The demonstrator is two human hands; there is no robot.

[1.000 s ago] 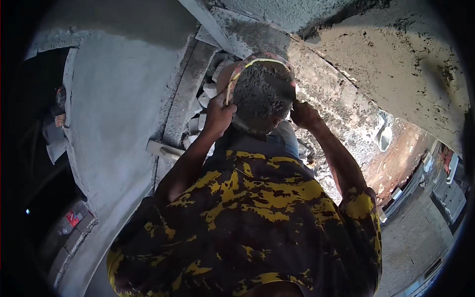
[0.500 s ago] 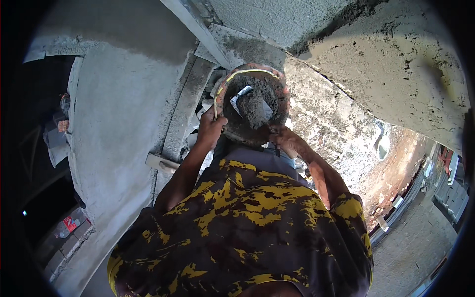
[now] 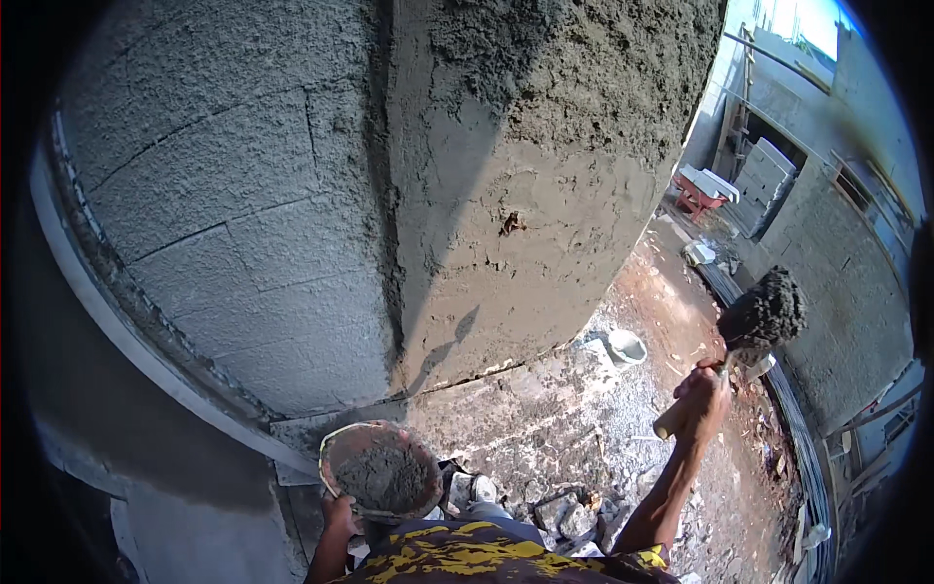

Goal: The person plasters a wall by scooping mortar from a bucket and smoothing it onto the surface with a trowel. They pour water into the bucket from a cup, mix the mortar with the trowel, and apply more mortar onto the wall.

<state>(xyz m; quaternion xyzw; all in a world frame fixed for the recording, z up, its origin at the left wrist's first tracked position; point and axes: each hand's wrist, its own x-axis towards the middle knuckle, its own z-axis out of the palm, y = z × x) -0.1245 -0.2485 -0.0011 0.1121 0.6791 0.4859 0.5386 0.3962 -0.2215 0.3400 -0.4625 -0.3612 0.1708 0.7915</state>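
My left hand grips the rim of a round bucket at the lower left, its thumb over the edge. Wet grey mortar lies inside the bucket. Out to the right, my right hand is closed around the wooden handle of a trowel. A thick lump of mortar covers the raised trowel blade. Ahead stands a wall partly coated with wet mortar, rough at the top and smoother lower down. The trowel is apart from this wall and casts a shadow on it.
Broken rubble lies by my feet. A white bucket rests on the ground near the wall's base. Farther right are long bundled rods, another block wall and a red wheelbarrow.
My view has lifted from the bucket to the wall. My right hand has left the bucket and swung up and right with the mortar-loaded trowel. My left hand still holds the bucket.
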